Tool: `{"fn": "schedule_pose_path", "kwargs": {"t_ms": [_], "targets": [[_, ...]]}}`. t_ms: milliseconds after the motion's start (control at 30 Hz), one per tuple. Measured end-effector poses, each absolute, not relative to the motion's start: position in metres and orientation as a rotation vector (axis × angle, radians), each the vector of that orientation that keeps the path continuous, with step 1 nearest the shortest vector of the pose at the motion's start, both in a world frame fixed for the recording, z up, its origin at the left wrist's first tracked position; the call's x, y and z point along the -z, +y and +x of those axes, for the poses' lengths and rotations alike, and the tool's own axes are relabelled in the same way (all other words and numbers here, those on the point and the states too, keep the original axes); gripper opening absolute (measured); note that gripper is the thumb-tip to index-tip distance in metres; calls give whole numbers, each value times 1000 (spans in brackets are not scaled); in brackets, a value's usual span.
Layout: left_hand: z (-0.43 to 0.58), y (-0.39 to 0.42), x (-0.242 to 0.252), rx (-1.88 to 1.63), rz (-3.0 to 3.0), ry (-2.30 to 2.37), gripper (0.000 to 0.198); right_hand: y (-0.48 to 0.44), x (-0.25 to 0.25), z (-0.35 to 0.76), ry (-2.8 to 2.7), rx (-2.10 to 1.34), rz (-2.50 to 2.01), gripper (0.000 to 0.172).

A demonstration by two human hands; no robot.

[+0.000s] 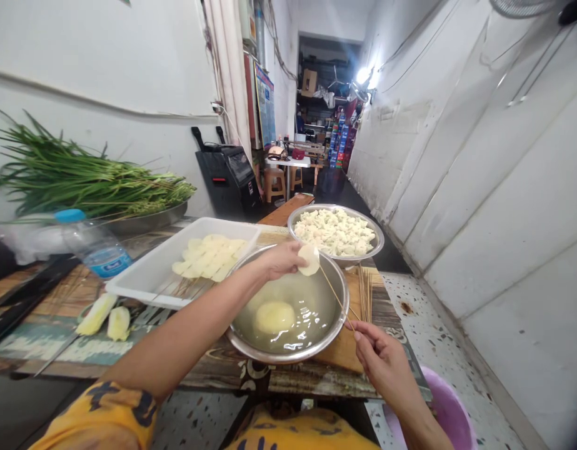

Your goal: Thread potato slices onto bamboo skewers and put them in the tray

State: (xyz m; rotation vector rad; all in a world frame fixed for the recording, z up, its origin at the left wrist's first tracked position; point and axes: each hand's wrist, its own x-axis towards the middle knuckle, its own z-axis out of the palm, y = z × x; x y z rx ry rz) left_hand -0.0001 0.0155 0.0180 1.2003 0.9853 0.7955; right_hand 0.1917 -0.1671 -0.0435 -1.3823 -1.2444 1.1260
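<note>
Pale slice [309, 260] is pinched by left hand [284, 259] above water basin [288, 358]; thin skewer [332, 289] is gripped by right hand [381, 354] beside basin's right rim.

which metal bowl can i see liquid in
The near bowl, below the left hand, shows liquid; the far bowl shows pale chunks, the leftmost bowl greens.

A thin, round, pale cream potato slice [309, 260] was pinched at its edge by the left hand [287, 260], its flat face turned toward the viewer, above the far right part of the metal basin [288, 358]. A slender tan bamboo skewer [332, 291] slanted from the slice's right edge down to the fingers of the right hand [377, 350]; how deeply it pierced could not be seen.
</note>
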Motion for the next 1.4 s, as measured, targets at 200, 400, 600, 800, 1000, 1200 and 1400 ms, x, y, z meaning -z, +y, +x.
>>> {"fn": "schedule_pose_path", "kwargs": {"t_ms": [200, 400, 600, 800, 1000, 1200, 1400], "targets": [[3, 15, -21, -794, 987, 997, 23, -170, 44, 193, -1317, -1048, -1398, 38], [1, 21, -18, -962, 937, 1041, 19, -172, 41, 187, -1334, -1067, -1397, 37], [0, 23, -13, -1049, 919, 1013, 21, -170, 39, 185, -1338, -1086, -1390, 37], [6, 15, -19, -1045, 921, 980, 22, -170, 37, 184, -1308, -1098, -1382, 41], [6, 16, -16, -1076, 985, 960, 21, -168, 37, 186, -1291, -1124, -1376, 45], [9, 10, -12, -1172, 1194, 994, 20, -168, 33, 184, -1204, -1251, -1292, 45], [9, 10, -5, -1216, 1515, 1122, 14, -168, 24, 175, -1061, -1398, -1230, 46]]}}
